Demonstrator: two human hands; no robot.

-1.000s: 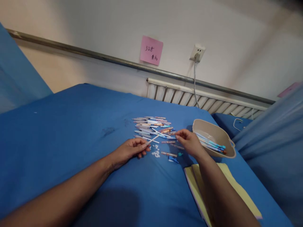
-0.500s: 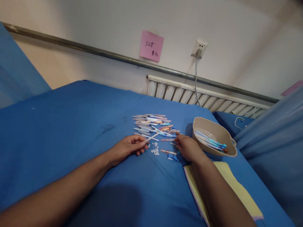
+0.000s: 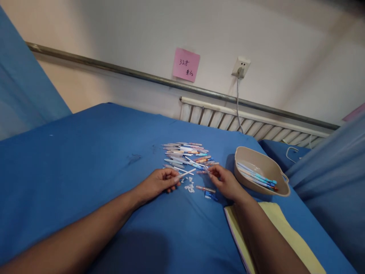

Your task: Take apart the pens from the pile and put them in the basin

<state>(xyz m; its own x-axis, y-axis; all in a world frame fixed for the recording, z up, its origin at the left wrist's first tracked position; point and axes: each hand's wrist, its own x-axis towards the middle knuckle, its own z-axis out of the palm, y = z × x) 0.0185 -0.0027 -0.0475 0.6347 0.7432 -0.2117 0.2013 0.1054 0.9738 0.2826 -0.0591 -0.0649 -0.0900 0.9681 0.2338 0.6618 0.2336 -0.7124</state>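
Observation:
My left hand (image 3: 159, 182) rests on the blue cloth and pinches a thin white pen refill (image 3: 186, 173) that points up and to the right. My right hand (image 3: 226, 182) is closed round a small pen part, its fingertips near the refill's tip. Just beyond both hands lies a heap of several pens and pen parts (image 3: 185, 154). Small white bits (image 3: 188, 187), a loose pen barrel (image 3: 205, 188) and a blue cap (image 3: 210, 195) lie between my hands.
A beige basin (image 3: 258, 158) with several blue pens in it stands right of my right hand. A yellow pad (image 3: 285, 232) lies under my right forearm. Behind the blue table run a radiator, a metal rail and a wall socket with a cable.
My right hand has drawn back from the heap toward the left hand, now holding a small pen part. The left hand has stayed put with the refill. The view shifted slightly.

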